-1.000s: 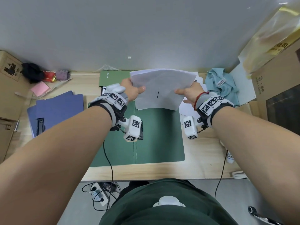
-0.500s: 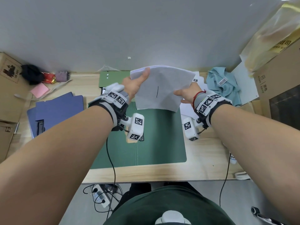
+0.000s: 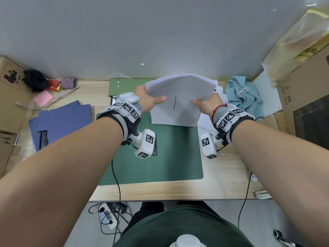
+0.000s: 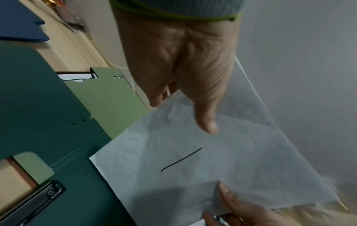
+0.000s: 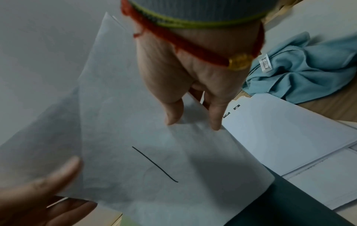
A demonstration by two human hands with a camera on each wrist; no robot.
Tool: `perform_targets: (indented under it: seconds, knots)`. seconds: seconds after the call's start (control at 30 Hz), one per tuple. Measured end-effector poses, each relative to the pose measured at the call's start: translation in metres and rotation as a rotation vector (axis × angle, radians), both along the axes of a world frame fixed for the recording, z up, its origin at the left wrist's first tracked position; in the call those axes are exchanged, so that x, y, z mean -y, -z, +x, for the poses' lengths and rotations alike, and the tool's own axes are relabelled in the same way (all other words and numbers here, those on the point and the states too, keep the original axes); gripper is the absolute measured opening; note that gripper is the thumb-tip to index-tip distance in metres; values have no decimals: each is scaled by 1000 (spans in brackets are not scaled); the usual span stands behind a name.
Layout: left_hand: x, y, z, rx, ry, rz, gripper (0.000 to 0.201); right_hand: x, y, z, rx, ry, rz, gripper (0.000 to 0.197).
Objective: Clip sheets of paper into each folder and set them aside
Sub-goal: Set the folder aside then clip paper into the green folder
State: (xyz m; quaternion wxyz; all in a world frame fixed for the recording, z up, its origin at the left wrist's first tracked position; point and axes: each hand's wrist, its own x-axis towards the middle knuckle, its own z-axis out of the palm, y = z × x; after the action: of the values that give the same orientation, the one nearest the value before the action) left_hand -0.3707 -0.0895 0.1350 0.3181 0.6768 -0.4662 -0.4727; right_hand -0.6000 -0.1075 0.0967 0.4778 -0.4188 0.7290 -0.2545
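While both hands hold it in the head view, the sheaf of paper [image 3: 179,100] hangs above the far half of the open dark green folder [image 3: 174,157], which lies at the middle of the table [image 3: 222,184] near its front edge; the left hand [image 3: 148,100] pinches the sheaf's left edge, thumb on top, and the right hand [image 3: 204,106] pinches its right edge; the sheaf bows upward between them, its long axis seemingly running away from the person. The folder's clip [image 3: 155,145] lies along the left of the spine, nearer the left hand and below and to the left of the sheaf; judged from this, the paper must come down and leftward to reach it. Left wrist view: thumb on the upper face of the paper [image 4: 203,175], fingers underneath and hidden; the black clip [image 4: 32,203] shows at the lower left, cut off by the frame. Right wrist view: two fingertips [image 5: 215,122] press the sheet's top face, the rest hidden beneath; how many sheets are held cannot be told. Loose white sheets [image 5: 289,137] lie at the table's right, beside a blue cloth [image 5: 309,68].
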Motion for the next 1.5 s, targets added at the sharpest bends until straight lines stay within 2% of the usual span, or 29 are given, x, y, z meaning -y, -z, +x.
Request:
perform_targets:
  seconds: [0.1, 0.17, 0.23, 0.3, 0.33, 0.47, 0.57, 0.7, 0.8, 0.87, 0.93, 0.97, 1.03, 1.07, 1.13, 1.2, 1.27, 1.33, 1.43, 1.5]
  knots:
    - [4, 5, 2, 58, 9, -68, 39, 3, 2, -2, 35, 12, 4, 35]
    - [4, 9, 3, 127, 30, -46, 34, 2, 11, -4, 11, -2, 33, 39]
    - [2, 19, 4, 182, 49, -1, 32, 3, 24, -8, -42, -56, 88, 51]
    - [0, 28, 6, 188, 48, 39, 32, 0, 30, -10, -102, -111, 133, 73]
    - [0, 30, 6, 185, 43, 47, 32, 0, 28, -10, -124, -118, 139, 73]
    - [3, 36, 5, 167, 27, 62, 37, 3, 23, -12, -157, -120, 77, 33]
    - [6, 45, 6, 176, 21, 101, 43, 7, 25, -13, -139, -163, 31, 22]
    - [-1, 66, 2, 154, 33, 198, 54, 7, 26, -13, -122, -145, 95, 47]
    - [-5, 90, -6, 236, -38, 336, 67, -3, 36, -10, 5, -122, 188, 44]
    - [-9, 102, -8, 262, -88, 395, 57, -12, 53, -12, 128, -128, 299, 51]
    - [-15, 115, -7, 228, -26, 410, 37, -24, 65, -14, 181, -171, 387, 47]
    - [-20, 122, -5, 247, 17, 413, 28, -27, 71, -12, 140, -209, 421, 51]
    - [-30, 141, 0, 308, 36, 436, 24, -34, 83, -9, -76, -327, 474, 75]
    - [-34, 144, 3, 321, 47, 430, 27, -38, 84, -8, -200, -386, 481, 82]
    - [-45, 149, 8, 359, 110, 429, 40, -46, 91, -8, -356, -462, 492, 83]
    - [-55, 164, 18, 362, 164, 496, 34, -55, 104, -10, -390, -487, 525, 80]
    - [-67, 172, 25, 283, 147, 578, 15, -66, 114, -14, -380, -472, 528, 78]
    - [-74, 179, 27, 267, 125, 616, 9, -72, 124, -18, -370, -440, 543, 79]
    - [-75, 181, 26, 464, 214, 628, 11, -74, 131, -21, -398, -406, 553, 81]
    - [-74, 177, 20, 628, 290, 617, 31, -74, 131, -21, -418, -403, 558, 81]
